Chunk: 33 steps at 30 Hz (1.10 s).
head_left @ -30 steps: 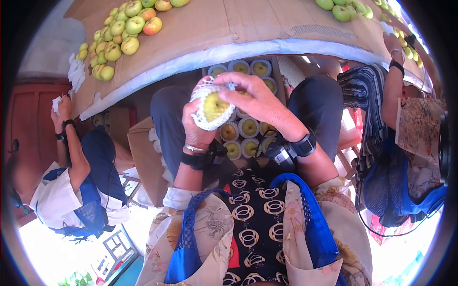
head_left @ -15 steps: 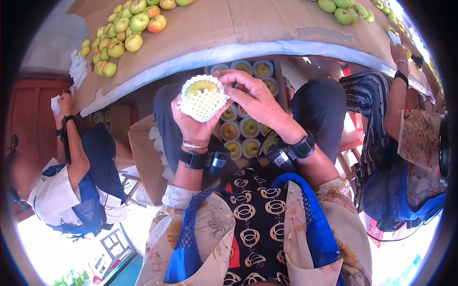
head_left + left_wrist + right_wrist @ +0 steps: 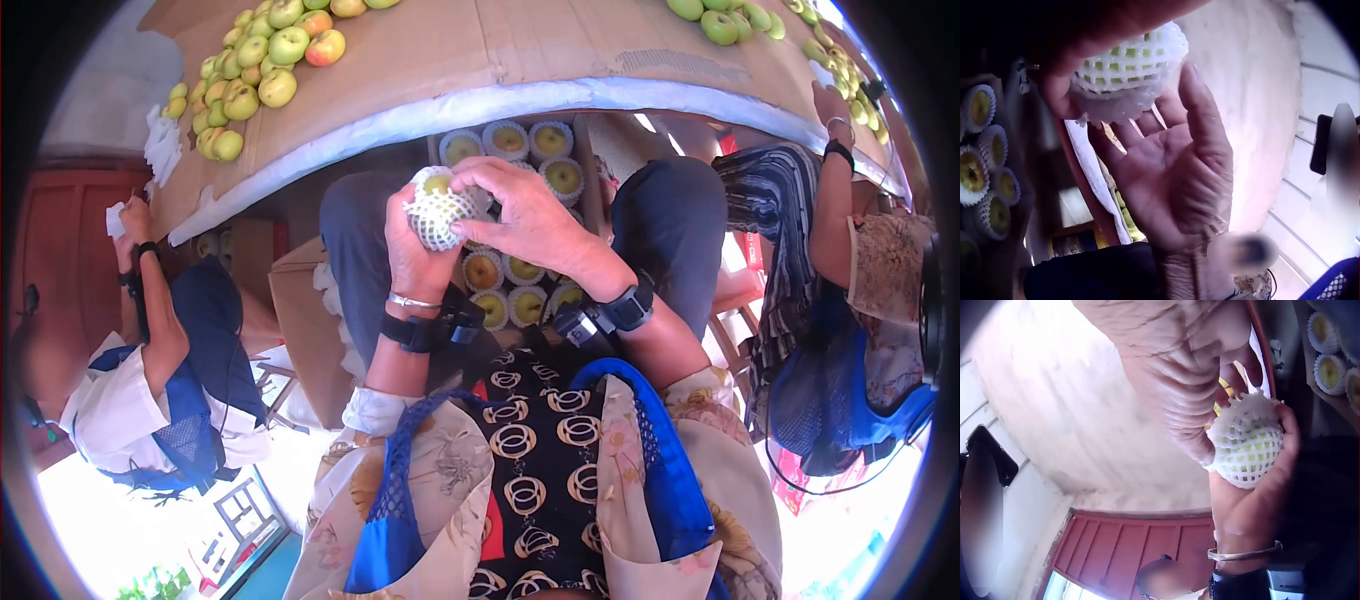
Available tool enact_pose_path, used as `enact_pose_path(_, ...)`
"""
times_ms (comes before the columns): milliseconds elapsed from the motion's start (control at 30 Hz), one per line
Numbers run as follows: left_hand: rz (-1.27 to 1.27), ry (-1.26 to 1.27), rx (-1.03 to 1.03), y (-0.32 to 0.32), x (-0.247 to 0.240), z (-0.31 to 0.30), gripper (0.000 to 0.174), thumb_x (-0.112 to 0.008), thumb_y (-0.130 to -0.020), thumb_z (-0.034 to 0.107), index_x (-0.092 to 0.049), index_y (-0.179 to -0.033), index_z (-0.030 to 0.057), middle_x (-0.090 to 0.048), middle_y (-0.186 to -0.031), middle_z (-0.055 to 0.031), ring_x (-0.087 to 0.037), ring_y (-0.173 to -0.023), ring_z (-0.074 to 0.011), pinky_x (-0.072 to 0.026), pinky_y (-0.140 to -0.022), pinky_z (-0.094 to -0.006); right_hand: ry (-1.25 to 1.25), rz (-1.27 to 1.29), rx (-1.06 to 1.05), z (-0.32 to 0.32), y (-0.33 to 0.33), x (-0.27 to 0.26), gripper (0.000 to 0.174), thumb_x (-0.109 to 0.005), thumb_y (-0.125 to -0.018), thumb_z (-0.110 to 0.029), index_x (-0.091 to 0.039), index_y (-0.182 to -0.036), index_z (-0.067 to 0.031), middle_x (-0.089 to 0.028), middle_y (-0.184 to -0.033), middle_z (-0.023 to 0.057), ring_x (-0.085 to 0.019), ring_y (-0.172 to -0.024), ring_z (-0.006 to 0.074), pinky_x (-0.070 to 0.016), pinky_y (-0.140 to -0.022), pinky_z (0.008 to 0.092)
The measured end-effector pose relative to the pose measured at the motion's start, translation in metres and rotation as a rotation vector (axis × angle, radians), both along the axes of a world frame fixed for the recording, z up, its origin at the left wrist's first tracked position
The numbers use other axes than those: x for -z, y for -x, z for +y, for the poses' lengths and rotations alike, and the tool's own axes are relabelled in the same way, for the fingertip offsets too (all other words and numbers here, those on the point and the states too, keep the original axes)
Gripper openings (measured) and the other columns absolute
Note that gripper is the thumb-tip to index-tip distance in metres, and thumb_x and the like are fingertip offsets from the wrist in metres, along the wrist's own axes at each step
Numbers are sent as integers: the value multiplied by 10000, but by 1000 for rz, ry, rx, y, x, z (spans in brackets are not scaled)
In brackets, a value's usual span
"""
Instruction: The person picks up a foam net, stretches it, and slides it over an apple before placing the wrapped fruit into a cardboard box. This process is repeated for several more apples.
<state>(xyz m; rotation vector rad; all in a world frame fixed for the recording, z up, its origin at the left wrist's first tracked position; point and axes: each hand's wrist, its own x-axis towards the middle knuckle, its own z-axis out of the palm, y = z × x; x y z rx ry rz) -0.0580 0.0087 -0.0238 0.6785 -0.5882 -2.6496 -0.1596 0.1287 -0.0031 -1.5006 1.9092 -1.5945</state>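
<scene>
In the head view, a green-yellow apple in a white foam net (image 3: 438,218) sits in my left hand (image 3: 414,266), whose fingers and palm cup it from the left and below. My right hand (image 3: 535,220) reaches over from the other side, its thumb on the net and its fingers at the top edge. Seen from the right wrist, the right thumb (image 3: 1191,442) presses the frilled edge of the net (image 3: 1249,447), while the left hand (image 3: 1250,509) wraps the far side. The left wrist view shows the open palm side of the right hand (image 3: 1175,165) behind the netted apple (image 3: 1125,65).
Below the hands, between the knees, stands a carton of netted apples (image 3: 525,270). A cardboard-covered table (image 3: 560,45) lies ahead, with a heap of bare apples (image 3: 245,80) at left and more apples (image 3: 730,22) at right. People sit on both sides.
The apple was tilted between both hands, then stood upright in the left hand with the right beside it. Now both hands have moved slightly right, and the right fingers and thumb close over the net.
</scene>
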Motion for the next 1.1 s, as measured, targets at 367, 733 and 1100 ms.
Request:
enact_pose_path(367,33,-26,-98,-1,-3,14,375,-414,-842,351,-555,-1048,72,-598,-1042,-83,-559,-983,-241,-444,-861,-391,40,351,148,8,-15,-6,212,-703,-643,-68,-516,-741,-62,-525,-729,62,-561,-651,224,-472,-570,300)
enact_pose_path(733,190,-4,-60,-9,-23,18,467,-395,-822,388,-533,-1119,56,-565,-1121,-105,-524,-1053,-279,-399,-926,-433,283,-149,170,25,-8,-7,499,-763,-631,-229,-515,-1026,-49,-570,-879,83,-562,-777,181,-463,-694,295)
enact_pose_path(1100,208,22,-97,-4,-20,51,507,-384,-822,400,-495,-1173,50,-509,-1208,-120,-480,-1117,-289,-351,-981,-408,90,-177,141,24,-28,-8,1241,-840,-498,-361,-47,-1386,-13,-383,-1277,210,-396,-1190,298,-311,-998,358)
